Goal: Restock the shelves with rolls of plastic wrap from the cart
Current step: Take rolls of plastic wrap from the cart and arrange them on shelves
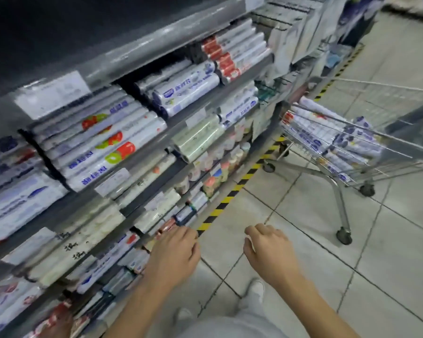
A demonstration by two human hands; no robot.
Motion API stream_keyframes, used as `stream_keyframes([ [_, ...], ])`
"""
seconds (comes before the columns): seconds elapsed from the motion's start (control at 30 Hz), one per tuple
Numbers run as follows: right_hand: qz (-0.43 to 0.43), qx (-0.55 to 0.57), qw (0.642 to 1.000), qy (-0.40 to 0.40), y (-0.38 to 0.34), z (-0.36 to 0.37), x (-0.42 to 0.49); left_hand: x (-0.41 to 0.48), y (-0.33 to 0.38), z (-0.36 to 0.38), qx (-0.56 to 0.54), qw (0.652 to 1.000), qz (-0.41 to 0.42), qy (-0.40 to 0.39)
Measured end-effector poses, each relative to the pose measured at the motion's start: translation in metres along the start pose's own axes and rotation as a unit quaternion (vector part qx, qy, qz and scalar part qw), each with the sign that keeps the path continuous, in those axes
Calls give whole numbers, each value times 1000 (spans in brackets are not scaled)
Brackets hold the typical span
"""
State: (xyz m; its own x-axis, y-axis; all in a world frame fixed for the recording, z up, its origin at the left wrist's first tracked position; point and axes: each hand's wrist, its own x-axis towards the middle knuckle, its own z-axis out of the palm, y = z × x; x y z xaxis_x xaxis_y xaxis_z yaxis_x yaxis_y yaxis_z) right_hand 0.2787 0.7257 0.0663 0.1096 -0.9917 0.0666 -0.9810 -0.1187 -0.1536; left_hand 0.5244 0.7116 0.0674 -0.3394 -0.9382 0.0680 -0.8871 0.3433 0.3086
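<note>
— Well, start at your feet. Where are the hands?

— Both low and apart. The left hand (pixel 173 252) hangs just beside the lip of the bottom shelf (pixel 122 272), back to the camera and fingers loosely bent, with nothing showing in it. The right hand (pixel 270 251) is out over the tiles, loosely curled and empty as well.

— So no roll is in hand. What's the nearest trouble?

— That left hand. A red-ended roll (pixel 167 226) pokes out at the shelf edge right by its knuckles, and the packs down there look loosely laid. I'd judge a careless swing could knock one onto the floor.

— And further along?

— The striped floor tape (pixel 232 191) runs along the foot of the shelving, tight to it. A dropped roll would likely trundle along there, underfoot. Above it, the fruit-printed rolls (pixel 100 145) are stacked high, right out to their shelf's front edge. Pushing more in on top could, I think, slide the front ones off.

— Where's the stock?

— The rolls of plastic wrap (pixel 332 145) lie heaped in the cart (pixel 338 202), well apart from both hands, off to the right by the end of the shelving.

— So it's a reach.

— Yes. Leaning for it could nudge the cart on its wheels, or drag a roll off the heap.
</note>
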Motion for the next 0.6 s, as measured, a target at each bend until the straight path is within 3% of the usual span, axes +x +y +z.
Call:
stream_keyframes([
  [0.27, 141, 39, 989, -21, 126, 11, -59, 77, 105, 60, 2, 992, 100, -81],
  [0.6, 204, 47, 976, -59, 236, 3, -13, 149, 173, 89, 7, 985, 99, -142],
])
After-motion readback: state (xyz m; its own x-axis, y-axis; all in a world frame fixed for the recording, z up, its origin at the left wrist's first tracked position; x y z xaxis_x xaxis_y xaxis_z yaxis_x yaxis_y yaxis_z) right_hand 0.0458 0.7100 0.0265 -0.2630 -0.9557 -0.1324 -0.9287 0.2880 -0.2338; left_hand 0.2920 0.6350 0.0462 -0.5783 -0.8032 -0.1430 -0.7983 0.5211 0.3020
